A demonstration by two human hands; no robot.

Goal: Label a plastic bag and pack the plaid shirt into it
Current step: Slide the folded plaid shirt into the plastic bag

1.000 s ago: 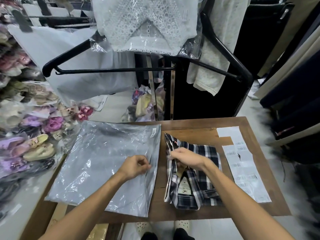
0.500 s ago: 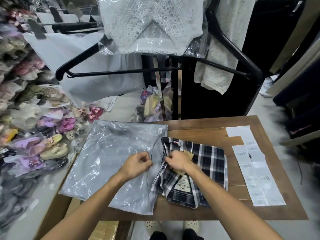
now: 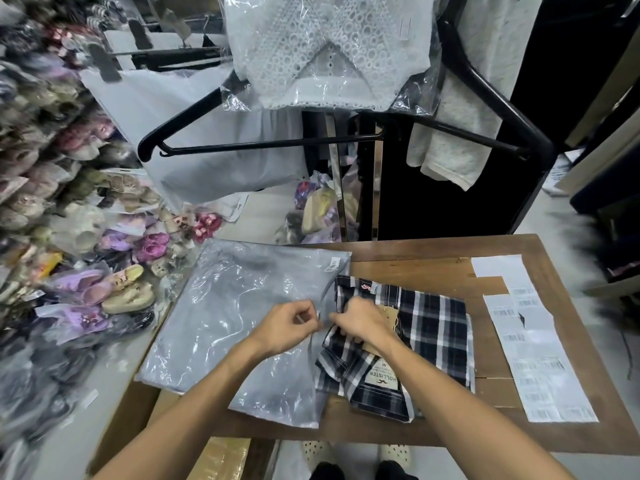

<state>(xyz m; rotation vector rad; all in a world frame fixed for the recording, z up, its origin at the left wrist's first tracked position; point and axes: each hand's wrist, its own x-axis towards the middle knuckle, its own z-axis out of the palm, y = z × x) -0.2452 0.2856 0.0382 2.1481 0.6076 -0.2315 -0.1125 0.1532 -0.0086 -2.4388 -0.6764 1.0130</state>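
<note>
The shirt [image 3: 429, 327] is folded, plaid in dark navy, black and white, and lies on the wooden bench [image 3: 433, 265] right of centre. A card tag [image 3: 382, 374] printed with a brand name rests on its near half, and a small red emblem shows at the far left corner. Its left edge is rumpled and lifted, touching the open side of the bag [image 3: 235, 320].

The bag is clear, greyish and glossy, lying flat on the left part of the bench, its left edge overhanging. A small white label [image 3: 333, 264] sits at its far right corner.

The left hand [image 3: 287, 327] is closed in a pinch on the bag's right edge, raising the film. The right hand [image 3: 360, 322] is curled shut on the shirt's left edge (fingertips are buried in the cloth).

A sheet of barcode labels [image 3: 533, 341] lies along the right side of the bench, apart from the shirt.

Against the frame one second back: the shirt was then a narrower bundle lying clear of the bag, with bare wood between them; it now spreads wider and meets the bag's mouth. The hands, then apart, are now almost touching. The label sheet lies in the same place on the bench.
</note>
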